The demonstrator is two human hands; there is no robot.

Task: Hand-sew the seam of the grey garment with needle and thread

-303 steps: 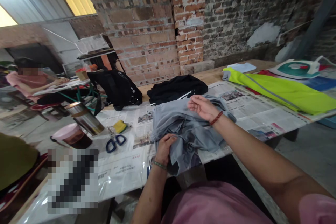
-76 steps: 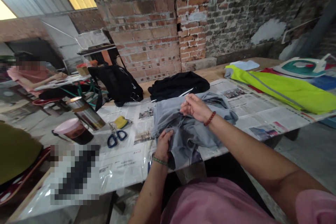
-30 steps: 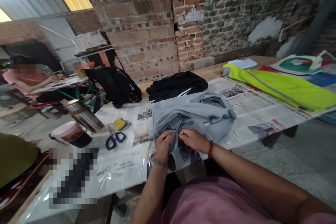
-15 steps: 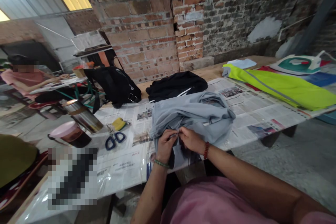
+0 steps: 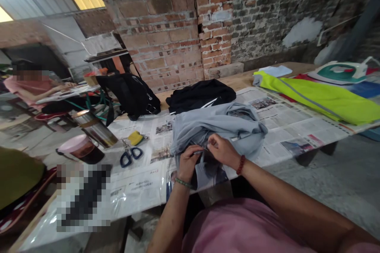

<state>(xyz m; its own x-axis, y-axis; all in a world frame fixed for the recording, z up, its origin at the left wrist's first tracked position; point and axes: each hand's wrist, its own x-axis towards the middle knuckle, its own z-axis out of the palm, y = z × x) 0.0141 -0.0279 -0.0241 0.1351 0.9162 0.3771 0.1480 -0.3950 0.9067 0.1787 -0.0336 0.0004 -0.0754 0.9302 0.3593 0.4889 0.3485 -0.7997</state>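
A light grey garment (image 5: 219, 116) lies bunched on the newspaper-covered table in front of me. My left hand (image 5: 189, 162) is closed in a pinch on a fold at its near edge. Just to the right, my right hand (image 5: 223, 151) is also pinched, its fingertips a short way from the left ones. A tiny, thin, shiny thing shows between the two hands, too small to name. The fingers of both hands partly cover the fabric there.
To the left lie blue-handled scissors (image 5: 131, 157), a yellow pad (image 5: 135, 138), a steel flask (image 5: 95, 128) and a pink-lidded cup (image 5: 81, 148). Behind are a black bag (image 5: 129, 95) and black cloth (image 5: 202, 95). An iron (image 5: 338, 72) and a neon-yellow garment (image 5: 314, 97) are right. A person (image 5: 26, 87) sits far left.
My right hand has lifted slightly up and to the right, away from the left fingertips. The left hand stays on the grey garment. The view has shifted a little.
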